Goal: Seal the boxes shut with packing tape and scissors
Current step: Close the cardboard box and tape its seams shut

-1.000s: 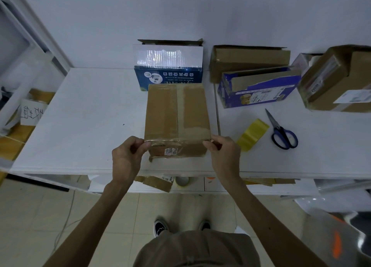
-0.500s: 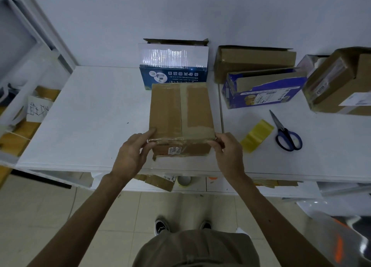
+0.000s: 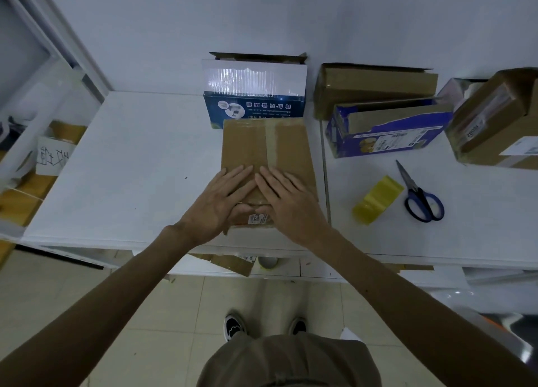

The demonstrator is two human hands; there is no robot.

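A brown cardboard box lies flat on the white table near its front edge, flaps closed, with a strip of tape down its middle seam. My left hand and my right hand lie side by side on the near part of its top, fingers straight, pressing down over the front edge. A yellowish roll of packing tape stands to the right of the box. Blue-handled scissors lie just beyond the roll.
Behind the box stands an open blue and white carton. At the back right are an open brown box, a blue box and a sealed brown box. A shelf unit stands at the left.
Both hands left the box's front corners, where they held a strip of tape, and came together flat on top of the box at its front middle.
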